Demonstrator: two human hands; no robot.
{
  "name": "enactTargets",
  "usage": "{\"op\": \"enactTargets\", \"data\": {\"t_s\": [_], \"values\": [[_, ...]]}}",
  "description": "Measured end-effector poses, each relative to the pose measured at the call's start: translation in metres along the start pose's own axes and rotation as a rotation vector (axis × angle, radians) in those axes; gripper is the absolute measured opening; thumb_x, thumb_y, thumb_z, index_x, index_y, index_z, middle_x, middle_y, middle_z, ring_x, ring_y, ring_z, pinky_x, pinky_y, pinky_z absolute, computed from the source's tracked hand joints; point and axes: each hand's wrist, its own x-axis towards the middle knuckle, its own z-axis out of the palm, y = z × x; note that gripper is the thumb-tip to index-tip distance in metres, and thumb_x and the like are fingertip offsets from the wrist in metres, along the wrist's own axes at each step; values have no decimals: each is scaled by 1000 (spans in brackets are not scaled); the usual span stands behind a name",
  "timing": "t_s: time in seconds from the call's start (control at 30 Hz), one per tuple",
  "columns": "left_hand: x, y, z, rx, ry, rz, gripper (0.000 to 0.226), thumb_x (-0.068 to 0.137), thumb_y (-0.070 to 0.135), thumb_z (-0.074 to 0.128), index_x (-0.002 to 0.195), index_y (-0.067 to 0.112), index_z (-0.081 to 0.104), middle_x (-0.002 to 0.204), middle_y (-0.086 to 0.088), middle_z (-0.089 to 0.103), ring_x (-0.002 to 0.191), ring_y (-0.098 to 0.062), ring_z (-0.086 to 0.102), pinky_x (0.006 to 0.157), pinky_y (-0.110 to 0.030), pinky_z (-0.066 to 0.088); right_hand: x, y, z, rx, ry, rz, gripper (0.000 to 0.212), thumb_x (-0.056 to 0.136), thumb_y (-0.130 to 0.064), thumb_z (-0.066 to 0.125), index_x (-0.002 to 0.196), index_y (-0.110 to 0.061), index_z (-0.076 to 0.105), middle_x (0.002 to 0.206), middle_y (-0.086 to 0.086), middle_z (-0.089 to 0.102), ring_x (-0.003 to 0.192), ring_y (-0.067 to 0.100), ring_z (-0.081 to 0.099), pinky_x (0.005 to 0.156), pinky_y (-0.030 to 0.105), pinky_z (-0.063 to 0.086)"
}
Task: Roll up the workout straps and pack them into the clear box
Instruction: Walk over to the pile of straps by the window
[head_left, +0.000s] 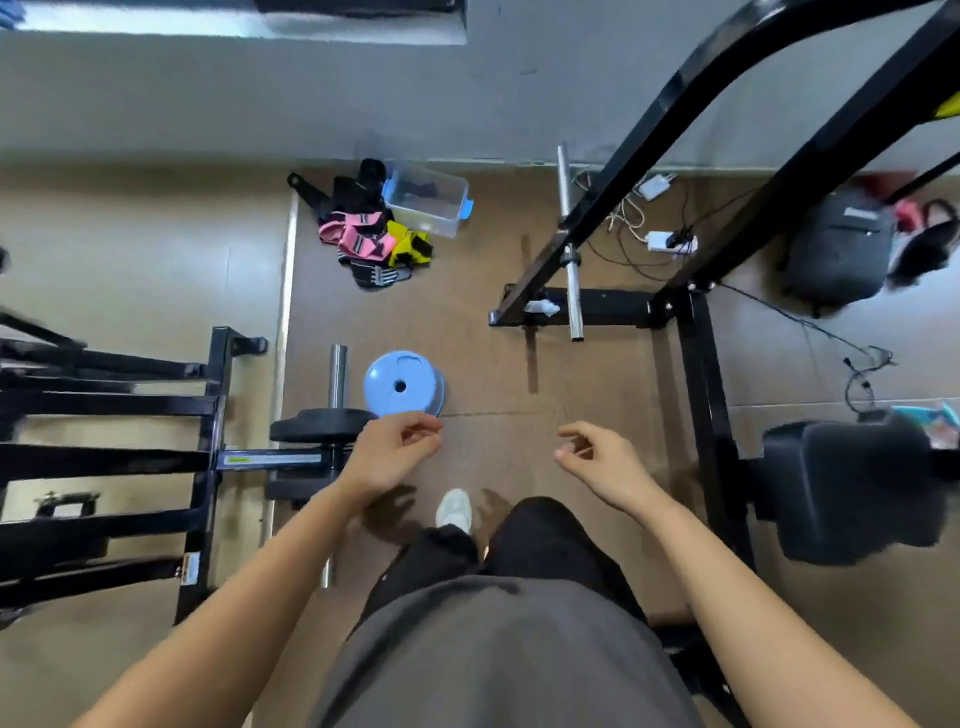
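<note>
Your left hand (396, 451) and right hand (597, 457): fingers loosely curled, holding nothing. Workout straps (366, 236): soft heap of pink, yellow and black fabric, touching the clear box (427, 200), a rectangular blue-handled plastic tub.

The workout straps (371, 234) are woven cloth, matt, in pink, black and yellow. The clear box (431, 208) is see-through plastic, smooth, with a blue plastic clip at its end. The stool (402, 382) is pale blue plastic with a dull, smooth top. The barbell (574, 306) is bright polished metal, and the rack (652, 140) is black painted metal with a slight gloss. The weight plate (322, 423) looks matt black. The backpack (839, 249) is dark cloth. The floor mat (493, 374) is brown and matt; the tiles (140, 260) beside it carry a faint sheen. The shirt (493, 649) is grey matt cloth.
</note>
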Motion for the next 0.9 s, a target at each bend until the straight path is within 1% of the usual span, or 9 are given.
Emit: {"op": "enactTargets", "data": {"t_s": [0.07, 0.13, 0.23, 0.3, 0.4, 0.5, 0.63, 0.77, 0.9], "values": [[23, 11, -10, -36, 22, 23, 20, 90, 30, 75, 107, 20, 76, 91, 1, 78, 81, 5, 68, 75, -6, 46, 24, -8, -17, 1, 10, -8, 40, 94, -27, 70, 132, -16, 63, 107, 3, 66, 89, 9, 61, 76, 18, 43], [59, 23, -20, -60, 39, -23, 30, 87, 35, 73, 109, 17, 78, 94, -2, 79, 87, -7, 71, 82, -18, 52, 64, -21, -40, 9, 9, -9, 39, 92, -25, 71, 130, -15, 65, 106, 3, 68, 90, 11, 62, 80, 21, 44], [110, 48, -28, -55, 89, -79, 23, 92, 17, 74, 114, 10, 78, 109, -4, 78, 102, -19, 71, 98, -33, 53, 127, -42, -74, 21, 2, -46, 38, 92, -22, 72, 129, -15, 66, 105, 2, 69, 89, 11, 62, 82, 21, 43], [139, 64, -32, -106, 140, -103, 21, 93, 11, 73, 113, 7, 77, 111, -6, 77, 101, -19, 71, 100, -35, 53, 169, -56, -95, 18, -14, -86, 38, 92, -21, 72, 128, -15, 66, 105, 3, 69, 91, 13, 63, 81, 18, 42], [172, 92, -41, -202, 209, -132, 15, 94, 7, 71, 107, 12, 77, 104, -5, 77, 95, -16, 70, 95, -34, 54, 221, -78, -128, -24, -36, -140, 34, 93, -19, 69, 126, -15, 66, 104, 3, 70, 90, 13, 62, 70, 5, 40], [196, 111, -59, -276, 250, -129, 15, 94, 8, 72, 105, 16, 77, 99, 0, 79, 93, -16, 73, 90, -32, 56, 260, -106, -154, -51, -56, -180, 31, 95, -17, 61, 126, -15, 67, 105, 2, 71, 89, 13, 63, 65, 2, 43], [233, 116, -99, -310, 299, -159, 16, 94, 11, 72, 106, 21, 77, 102, 3, 78, 96, -14, 70, 86, -26, 57, 307, -147, -173, -76, -78, -236, 31, 98, -17, 56, 126, -14, 68, 114, -1, 70, 100, 13, 63, 75, 14, 42], [282, 112, -142, -310, 321, -142, 20, 94, 11, 73, 102, 29, 76, 99, 10, 78, 91, -9, 70, 91, -27, 54, 355, -188, -181, -100, -96, -240, 31, 98, -20, 56, 126, -16, 68, 113, -1, 71, 102, 14, 65, 81, 21, 43], [344, 107, -193, -296, 324, -101, 22, 95, 15, 72, 98, 36, 75, 89, 27, 76, 83, 9, 69, 80, -8, 50, 409, -241, -189, -98, -114, -219, 30, 97, -25, 63, 126, -19, 66, 111, -2, 70, 101, 13, 64, 84, 22, 44]]}}
